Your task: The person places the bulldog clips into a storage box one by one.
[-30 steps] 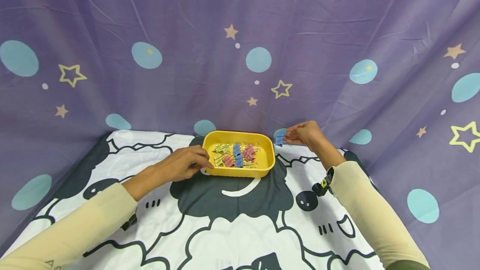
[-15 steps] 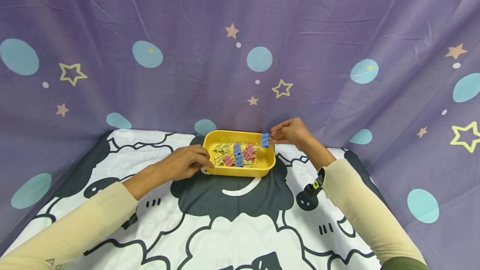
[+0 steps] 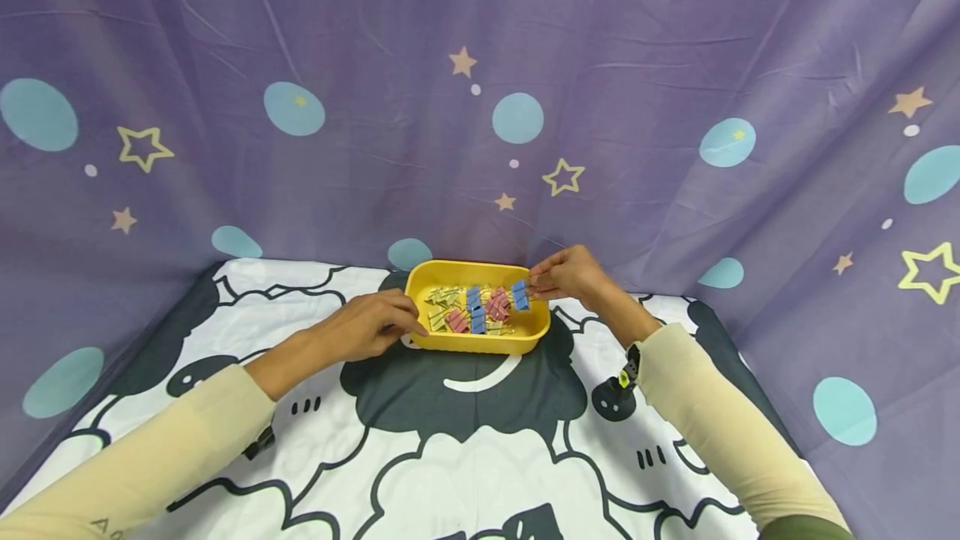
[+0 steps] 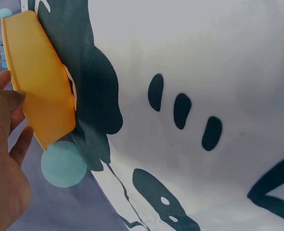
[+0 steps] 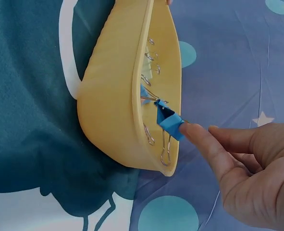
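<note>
A yellow tray [image 3: 468, 344] stands near the back of the sheep-print cloth, with several yellow, pink and blue binder clips inside. At its left end my left hand [image 3: 378, 325] pinches the rim, the thumb on the outer wall [image 4: 41, 82] in the left wrist view. Over the right end of the tray, my right hand [image 3: 570, 273] holds a blue binder clip [image 3: 521, 296] at the fingertips. From the right wrist view, this blue clip [image 5: 169, 121] hangs just inside the rim, close to other clips' wire handles. The near wall hides most of the tray's contents there.
A purple curtain [image 3: 337, 190] with stars and ovals hangs right behind the tray. The white and dark printed cloth [image 3: 480, 473] covers the surface in front. Pink clips [image 3: 498, 305] and a blue clip [image 3: 477, 320] lie around the middle of the tray.
My right hand has brought the blue binder clip leftward from beyond the tray's right end, then lower, to over the inside of the tray. The left hand has stayed at the rim.
</note>
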Demonstrator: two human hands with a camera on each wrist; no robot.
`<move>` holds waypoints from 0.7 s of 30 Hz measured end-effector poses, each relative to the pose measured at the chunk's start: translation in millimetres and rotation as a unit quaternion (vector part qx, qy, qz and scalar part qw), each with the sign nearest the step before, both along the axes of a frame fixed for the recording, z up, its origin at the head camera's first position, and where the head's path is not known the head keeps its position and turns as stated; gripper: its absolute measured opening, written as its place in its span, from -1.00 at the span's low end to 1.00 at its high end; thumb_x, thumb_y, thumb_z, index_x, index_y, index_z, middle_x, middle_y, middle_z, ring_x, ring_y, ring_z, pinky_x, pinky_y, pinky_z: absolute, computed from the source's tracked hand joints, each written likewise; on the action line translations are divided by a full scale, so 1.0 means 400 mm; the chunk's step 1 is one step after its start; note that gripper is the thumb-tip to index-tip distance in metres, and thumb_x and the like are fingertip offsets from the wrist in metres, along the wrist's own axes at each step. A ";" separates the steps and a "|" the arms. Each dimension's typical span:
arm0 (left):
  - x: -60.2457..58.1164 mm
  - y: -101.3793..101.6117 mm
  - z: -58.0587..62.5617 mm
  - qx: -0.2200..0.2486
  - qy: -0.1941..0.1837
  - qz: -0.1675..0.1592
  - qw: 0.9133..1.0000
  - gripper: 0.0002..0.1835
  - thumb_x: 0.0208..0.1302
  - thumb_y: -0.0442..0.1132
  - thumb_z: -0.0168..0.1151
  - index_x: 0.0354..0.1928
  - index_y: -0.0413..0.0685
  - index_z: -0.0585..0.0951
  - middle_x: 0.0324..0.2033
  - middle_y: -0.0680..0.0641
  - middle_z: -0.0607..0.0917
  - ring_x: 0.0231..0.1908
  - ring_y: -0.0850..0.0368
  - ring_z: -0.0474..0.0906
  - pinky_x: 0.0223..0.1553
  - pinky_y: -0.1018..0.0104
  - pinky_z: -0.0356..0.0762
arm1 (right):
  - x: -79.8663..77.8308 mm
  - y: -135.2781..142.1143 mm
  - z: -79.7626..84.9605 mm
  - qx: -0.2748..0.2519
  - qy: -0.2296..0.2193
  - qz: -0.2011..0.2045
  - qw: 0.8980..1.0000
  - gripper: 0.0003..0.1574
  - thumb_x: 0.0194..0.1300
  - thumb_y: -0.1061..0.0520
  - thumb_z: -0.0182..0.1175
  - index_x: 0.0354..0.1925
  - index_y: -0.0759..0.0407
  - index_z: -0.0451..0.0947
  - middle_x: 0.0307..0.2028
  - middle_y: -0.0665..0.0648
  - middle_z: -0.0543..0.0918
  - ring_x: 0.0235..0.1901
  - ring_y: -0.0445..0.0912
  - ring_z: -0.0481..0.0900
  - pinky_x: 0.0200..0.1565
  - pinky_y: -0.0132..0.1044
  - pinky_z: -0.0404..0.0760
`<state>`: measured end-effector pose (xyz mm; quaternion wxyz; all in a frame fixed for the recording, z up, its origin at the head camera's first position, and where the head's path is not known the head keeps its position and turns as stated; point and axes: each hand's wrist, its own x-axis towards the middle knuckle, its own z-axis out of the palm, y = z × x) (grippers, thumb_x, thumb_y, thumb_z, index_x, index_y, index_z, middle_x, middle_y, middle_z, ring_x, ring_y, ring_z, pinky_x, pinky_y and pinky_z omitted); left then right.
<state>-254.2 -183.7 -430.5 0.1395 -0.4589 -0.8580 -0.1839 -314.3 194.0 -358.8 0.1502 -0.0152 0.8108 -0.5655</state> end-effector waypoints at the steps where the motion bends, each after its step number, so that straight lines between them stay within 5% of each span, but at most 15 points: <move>1: 0.000 0.000 0.000 0.000 -0.001 0.000 1.000 -0.59 0.30 -0.55 0.50 -0.03 0.17 0.95 -0.09 0.08 0.82 -0.06 0.15 0.68 -0.02 0.15 0.74 | 0.002 -0.003 -0.001 -0.002 -0.001 0.001 1.000 -0.60 0.52 0.47 0.30 0.24 0.67 0.65 0.01 0.49 0.87 -0.17 0.05 0.95 0.12 0.01 0.86; 8: 0.001 0.000 -0.002 0.002 -0.007 0.003 1.000 -0.59 0.31 -0.54 0.50 -0.03 0.17 0.95 -0.09 0.09 0.82 -0.06 0.16 0.67 -0.02 0.14 0.74 | 0.002 -0.009 -0.017 -0.020 -0.014 0.000 1.000 -0.69 0.49 0.50 0.32 0.14 0.66 0.69 -0.09 0.46 0.89 -0.23 0.02 0.93 -0.05 -0.14 0.91; 16: -0.002 0.001 -0.003 0.001 -0.002 0.000 1.000 -0.59 0.30 -0.55 0.50 -0.03 0.16 0.95 -0.09 0.09 0.82 -0.06 0.16 0.68 -0.02 0.16 0.75 | 0.007 0.001 -0.034 0.025 -0.017 0.012 0.999 -0.67 0.47 0.49 0.35 0.15 0.65 0.69 0.10 0.57 0.82 -0.09 0.14 0.95 0.07 -0.04 0.88; 21: -0.003 -0.001 -0.002 0.000 -0.005 0.001 1.000 -0.59 0.31 -0.55 0.49 -0.03 0.17 0.95 -0.08 0.08 0.82 -0.06 0.16 0.67 -0.02 0.15 0.74 | 0.007 0.014 -0.035 0.032 -0.012 0.009 0.999 -0.60 0.45 0.49 0.36 0.20 0.67 0.67 0.04 0.52 0.85 -0.03 0.19 0.95 0.07 -0.03 0.88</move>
